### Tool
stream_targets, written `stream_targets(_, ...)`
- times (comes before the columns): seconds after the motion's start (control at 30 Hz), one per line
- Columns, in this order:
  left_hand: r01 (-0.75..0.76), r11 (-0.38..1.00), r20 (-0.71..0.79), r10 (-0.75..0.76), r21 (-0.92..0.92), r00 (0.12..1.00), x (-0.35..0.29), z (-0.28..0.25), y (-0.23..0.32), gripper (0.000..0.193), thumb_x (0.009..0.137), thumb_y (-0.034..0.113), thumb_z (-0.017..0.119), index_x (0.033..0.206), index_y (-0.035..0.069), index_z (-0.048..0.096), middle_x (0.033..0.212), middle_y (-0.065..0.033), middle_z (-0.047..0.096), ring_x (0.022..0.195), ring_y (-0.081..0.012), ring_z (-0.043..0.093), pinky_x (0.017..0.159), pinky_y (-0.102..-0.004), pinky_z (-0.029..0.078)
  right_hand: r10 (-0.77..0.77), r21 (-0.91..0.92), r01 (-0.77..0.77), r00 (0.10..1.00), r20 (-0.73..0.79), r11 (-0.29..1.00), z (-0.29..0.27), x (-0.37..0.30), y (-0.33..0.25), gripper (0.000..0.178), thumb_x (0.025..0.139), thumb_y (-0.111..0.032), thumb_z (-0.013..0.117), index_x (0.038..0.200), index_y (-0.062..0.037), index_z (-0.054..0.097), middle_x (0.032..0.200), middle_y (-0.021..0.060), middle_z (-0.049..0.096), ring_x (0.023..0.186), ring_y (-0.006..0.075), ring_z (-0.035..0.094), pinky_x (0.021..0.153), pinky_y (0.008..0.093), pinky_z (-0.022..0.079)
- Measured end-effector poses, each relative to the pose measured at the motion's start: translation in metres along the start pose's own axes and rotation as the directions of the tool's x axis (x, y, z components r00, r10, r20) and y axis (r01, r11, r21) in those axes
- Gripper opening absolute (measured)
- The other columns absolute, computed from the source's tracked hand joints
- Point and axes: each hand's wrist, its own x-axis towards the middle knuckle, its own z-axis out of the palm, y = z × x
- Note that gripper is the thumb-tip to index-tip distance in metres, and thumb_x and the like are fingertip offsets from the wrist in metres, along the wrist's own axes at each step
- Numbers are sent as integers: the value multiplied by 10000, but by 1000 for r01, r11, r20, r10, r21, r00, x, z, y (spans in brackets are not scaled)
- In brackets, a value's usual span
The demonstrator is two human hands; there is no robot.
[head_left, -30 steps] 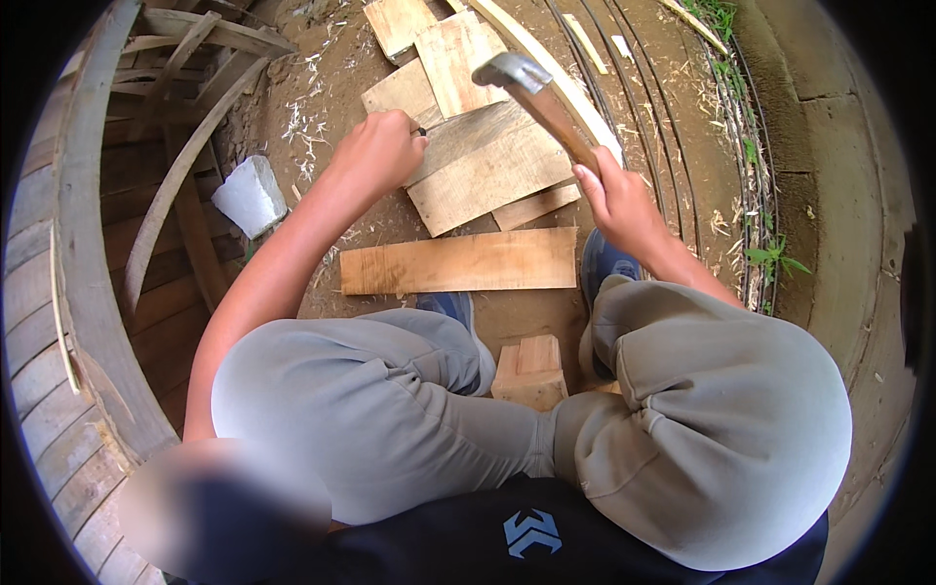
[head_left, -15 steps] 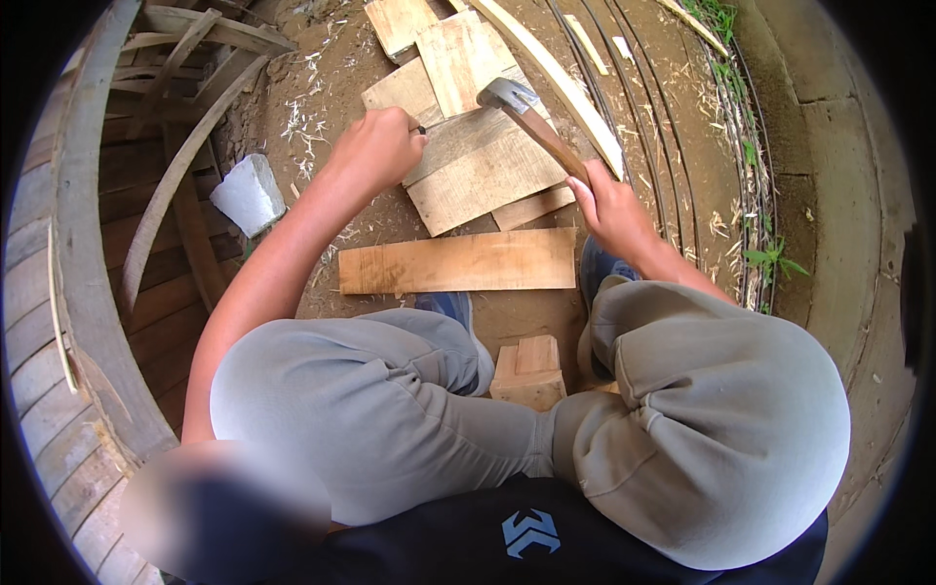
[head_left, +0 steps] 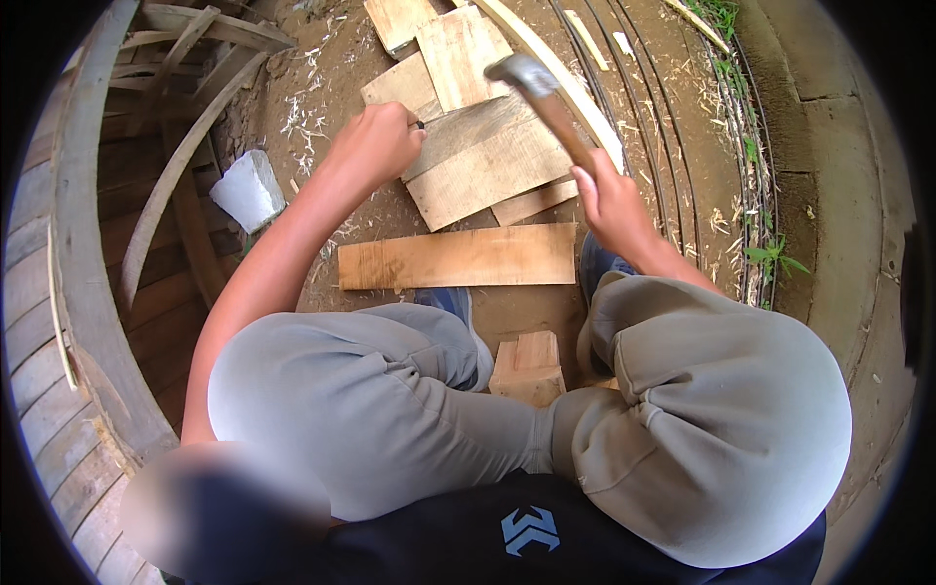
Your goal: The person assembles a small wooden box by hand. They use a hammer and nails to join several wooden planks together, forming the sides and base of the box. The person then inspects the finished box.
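My right hand (head_left: 609, 200) grips the wooden handle of a hammer (head_left: 534, 86), whose metal head hangs over a wide pale board (head_left: 487, 161) on the dirt. My left hand (head_left: 375, 144) is closed at that board's left edge, pinching what looks like a small nail between its fingertips. A long plank (head_left: 458, 256) lies crosswise nearer to me, just beyond my feet. A short wooden block (head_left: 528, 366) sits between my knees.
More flat boards (head_left: 444, 39) and a thin curved strip (head_left: 556, 73) lie further out. A white chunk (head_left: 249, 190) rests on the dirt to the left. Curved wooden staves and planking (head_left: 88, 292) rise at the left. Thin metal rods (head_left: 673, 146) and grass run along the right.
The hammer head has come down and shifted left toward the wide board. My left hand has stayed at the board's edge.
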Motion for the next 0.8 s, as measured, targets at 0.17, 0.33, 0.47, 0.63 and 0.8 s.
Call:
stream_targets(0.17,5,998,22,-6,55,1000,4,0,-3,304,911,244,627,992,-25,743,863,-293,694,874,-426,704,804,-482,544,-40,-15,39,998,-46,999,7,1,5,229,1049,-231,541,1086,-17,469,715,315,616,702,551,599,602,599,438)
stream_targets(0.33,-22,999,-26,23,44,999,5,4,-1,301,916,243,625,954,-35,735,865,-295,694,882,-425,706,808,-489,543,-2,-90,6,999,43,996,16,1,24,215,1040,-211,557,1101,-24,471,719,312,618,730,541,616,599,586,446)
stream_targets(0.47,5,999,6,-5,52,1000,2,-1,0,300,918,245,623,971,-25,742,889,-292,703,895,-429,704,823,-490,545,-30,41,32,998,-49,999,7,-4,1,224,1045,-222,546,1061,-17,456,714,327,610,696,556,593,593,612,426)
stream_targets(0.63,6,997,6,-6,82,1000,5,1,-2,296,920,241,618,1006,-12,747,943,-294,707,939,-443,697,854,-497,541,-29,-31,29,1000,3,999,16,2,15,230,1050,-230,534,1077,-20,446,704,324,611,700,562,590,596,607,424)
stream_targets(0.8,5,988,42,-11,152,999,3,-7,11,288,917,224,615,1038,1,754,995,-291,712,970,-446,695,883,-507,542,29,-58,-26,998,48,998,10,2,5,244,1058,-251,519,1060,-14,460,725,332,615,713,562,589,617,606,432)
